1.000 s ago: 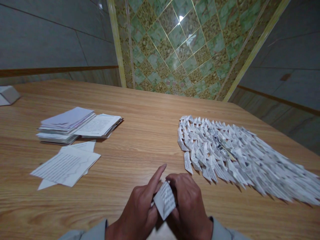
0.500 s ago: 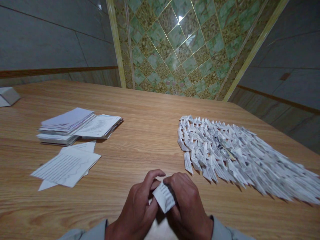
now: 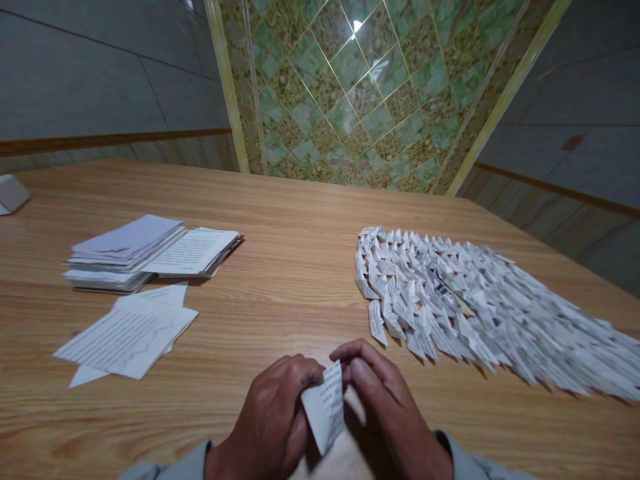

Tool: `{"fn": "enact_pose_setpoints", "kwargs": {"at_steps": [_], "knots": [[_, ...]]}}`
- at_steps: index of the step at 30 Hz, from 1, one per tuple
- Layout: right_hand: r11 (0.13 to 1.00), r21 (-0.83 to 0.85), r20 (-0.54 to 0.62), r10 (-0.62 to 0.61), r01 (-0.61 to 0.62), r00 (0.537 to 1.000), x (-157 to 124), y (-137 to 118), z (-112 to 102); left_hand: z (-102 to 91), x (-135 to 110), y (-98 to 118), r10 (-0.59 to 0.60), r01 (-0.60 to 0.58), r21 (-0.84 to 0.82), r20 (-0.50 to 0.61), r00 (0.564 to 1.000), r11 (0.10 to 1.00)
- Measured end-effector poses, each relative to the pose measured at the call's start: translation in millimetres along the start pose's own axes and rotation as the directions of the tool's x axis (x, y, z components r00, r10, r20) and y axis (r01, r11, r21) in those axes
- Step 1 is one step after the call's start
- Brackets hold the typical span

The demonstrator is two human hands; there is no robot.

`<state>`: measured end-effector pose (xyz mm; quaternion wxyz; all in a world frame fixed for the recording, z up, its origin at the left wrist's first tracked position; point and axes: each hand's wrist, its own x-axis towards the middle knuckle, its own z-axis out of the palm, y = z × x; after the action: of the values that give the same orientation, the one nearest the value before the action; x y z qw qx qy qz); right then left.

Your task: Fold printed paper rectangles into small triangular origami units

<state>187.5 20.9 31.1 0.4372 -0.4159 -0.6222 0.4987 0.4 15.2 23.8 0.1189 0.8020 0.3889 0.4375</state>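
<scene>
A small folded piece of printed paper (image 3: pixel 326 407) stands on edge between my two hands at the near edge of the wooden table (image 3: pixel 295 267). My left hand (image 3: pixel 273 423) is curled with its fingers pinched on the paper's left side. My right hand (image 3: pixel 387 407) pinches the paper's top right edge with fingertips and thumb. Both hands hover just above the tabletop, close together.
A large spread of several small folded paper pieces (image 3: pixel 475 307) covers the table's right side. Loose printed sheets (image 3: pixel 127 333) lie at left, with a stack of papers (image 3: pixel 145 250) behind them. A white box corner (image 3: pixel 11 193) shows at far left. Tiled walls stand beyond.
My left index finger, stretched out before, has curled onto the paper. The paper has been folded narrower and turned upright between both hands. The view shifted slightly.
</scene>
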Motion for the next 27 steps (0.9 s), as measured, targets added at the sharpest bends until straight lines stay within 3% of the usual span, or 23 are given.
{"fn": "enact_pose_setpoints", "kwargs": {"at_steps": [3, 7, 12, 16, 21, 27], "knots": [[0.99, 0.097, 0.033, 0.096, -0.099, 0.995, 4.8, -1.0, 4.2, 1.3, -1.6, -1.0, 0.024, -0.024, 0.003, -0.014, 1.0, 1.0], [0.976, 0.17, 0.059, 0.128, -0.136, 0.99, 4.3, -5.1, 3.9, 4.2, -6.4, -2.6, -0.09, 0.091, -0.091, 0.024, 0.996, 0.992], [0.994, 0.076, 0.004, 0.073, -0.073, 0.997, 5.0, -5.7, 1.4, 2.4, -4.1, 1.9, -0.301, 0.334, -0.273, 0.158, 0.941, 0.902], [1.0, -0.023, -0.04, 0.001, -0.002, 0.999, 6.3, -5.3, -0.6, -4.9, 7.5, 6.3, -0.394, 0.444, -0.38, 0.207, 0.896, 0.811], [0.985, -0.148, -0.035, -0.098, 0.092, 0.995, 6.3, -6.2, -1.3, -6.1, 15.7, 6.0, -0.368, 0.428, -0.376, 0.223, 0.903, 0.822], [0.992, -0.111, -0.027, -0.07, 0.067, 0.997, 6.4, -5.9, -1.1, -3.1, 12.3, 5.9, -0.369, 0.41, -0.359, 0.18, 0.912, 0.839]]}}
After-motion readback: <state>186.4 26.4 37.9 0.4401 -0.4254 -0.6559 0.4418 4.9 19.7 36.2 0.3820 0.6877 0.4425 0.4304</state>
